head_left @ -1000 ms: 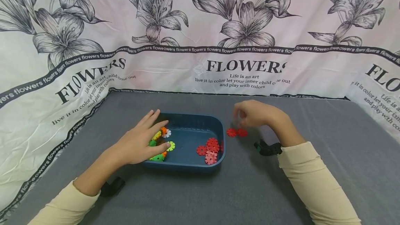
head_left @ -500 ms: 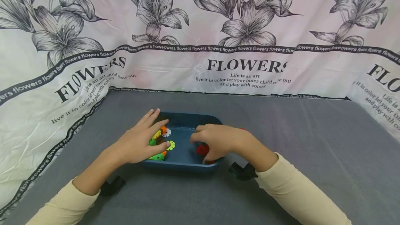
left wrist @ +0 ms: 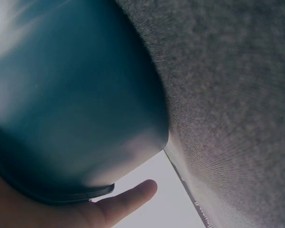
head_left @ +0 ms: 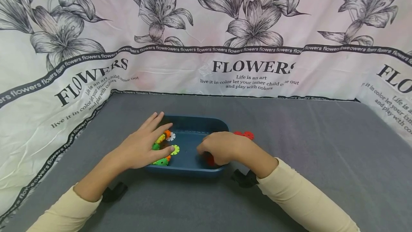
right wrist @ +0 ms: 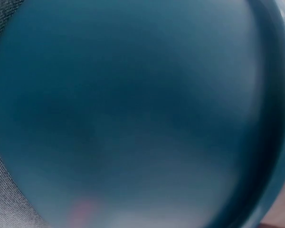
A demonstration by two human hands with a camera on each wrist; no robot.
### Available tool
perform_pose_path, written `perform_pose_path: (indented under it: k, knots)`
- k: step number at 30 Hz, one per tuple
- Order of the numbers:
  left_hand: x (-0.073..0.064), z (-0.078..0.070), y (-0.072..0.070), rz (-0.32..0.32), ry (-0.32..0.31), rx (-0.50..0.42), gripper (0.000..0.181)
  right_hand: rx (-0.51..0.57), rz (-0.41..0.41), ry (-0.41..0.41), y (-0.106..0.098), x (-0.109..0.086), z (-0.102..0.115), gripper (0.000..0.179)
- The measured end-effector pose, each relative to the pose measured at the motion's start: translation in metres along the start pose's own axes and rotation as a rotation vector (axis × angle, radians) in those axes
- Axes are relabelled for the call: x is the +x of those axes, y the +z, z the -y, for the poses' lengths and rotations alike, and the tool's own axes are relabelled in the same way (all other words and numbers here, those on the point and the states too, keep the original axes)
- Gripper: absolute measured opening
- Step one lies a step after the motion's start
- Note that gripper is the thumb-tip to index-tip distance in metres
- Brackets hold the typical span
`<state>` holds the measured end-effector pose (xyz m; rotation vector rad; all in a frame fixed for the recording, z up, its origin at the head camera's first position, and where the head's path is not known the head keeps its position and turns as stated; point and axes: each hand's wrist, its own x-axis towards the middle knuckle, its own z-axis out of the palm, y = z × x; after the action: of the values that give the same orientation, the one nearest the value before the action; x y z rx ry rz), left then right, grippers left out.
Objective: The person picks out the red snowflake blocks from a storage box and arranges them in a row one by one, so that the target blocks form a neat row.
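Observation:
A dark blue tub [head_left: 186, 172] stands on the grey cloth. My left hand [head_left: 141, 146] lies over its left end with fingers spread, and in the left wrist view a finger [left wrist: 133, 199] shows beside the tub's rim. Near that thumb are a yellow-green notched disc [head_left: 175, 149], a white disc [head_left: 171, 136] and a green disc [head_left: 161, 162]. My right hand [head_left: 222, 148] reaches into the right end, fingers bent downward over red discs [head_left: 210, 160]. Its fingertips are hidden, so whether they pinch a disc does not show.
Two red notched discs [head_left: 248, 135] lie on the cloth just right of the tub, partly behind the right hand. A white flower-printed curtain [head_left: 254, 74] borders the table [head_left: 305, 146] at the back and left. The tub wall [right wrist: 133, 104] fills most of the right wrist view.
My right hand has moved left, from above the red discs on the cloth into the tub, and its fingers have drawn closer together there. The left hand has stayed put.

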<state>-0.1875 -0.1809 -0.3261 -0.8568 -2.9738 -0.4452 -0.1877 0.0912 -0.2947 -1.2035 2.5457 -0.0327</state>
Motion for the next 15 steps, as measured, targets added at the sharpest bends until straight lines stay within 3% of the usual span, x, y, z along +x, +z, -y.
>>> perform_pose_path:
  k: [15]
  knots:
    - [0.0008, -0.0002, -0.0006, 0.001, -0.004, -0.006, 0.077, 0.029, -0.025, 0.042, 0.0016, 0.0037, -0.0059, 0.017]
